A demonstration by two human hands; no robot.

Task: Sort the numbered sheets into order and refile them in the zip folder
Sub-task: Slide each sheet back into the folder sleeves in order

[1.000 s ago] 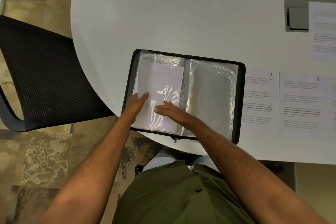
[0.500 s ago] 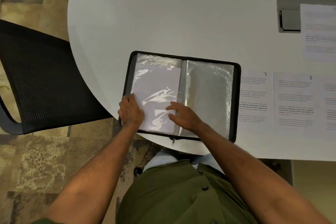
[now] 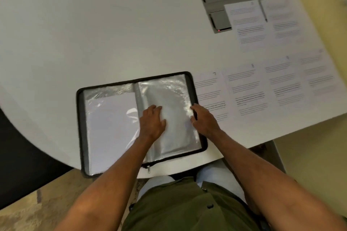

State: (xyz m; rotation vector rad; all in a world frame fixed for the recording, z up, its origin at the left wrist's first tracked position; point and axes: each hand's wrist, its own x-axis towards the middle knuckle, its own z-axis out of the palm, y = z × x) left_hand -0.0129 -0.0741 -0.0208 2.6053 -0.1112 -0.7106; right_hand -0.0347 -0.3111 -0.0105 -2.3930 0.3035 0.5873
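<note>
zip folder (image 3: 138,122) open on table (image 3: 93,24) (near edge), numbered sheets (image 3: 266,88) to its right

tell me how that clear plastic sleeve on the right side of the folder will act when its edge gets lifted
Probably floppy: the sleeve looks thin and crinkled. Likely slippery, given its glossy glare. It should swing like a page, since it seems bound at the folder spine.
</note>
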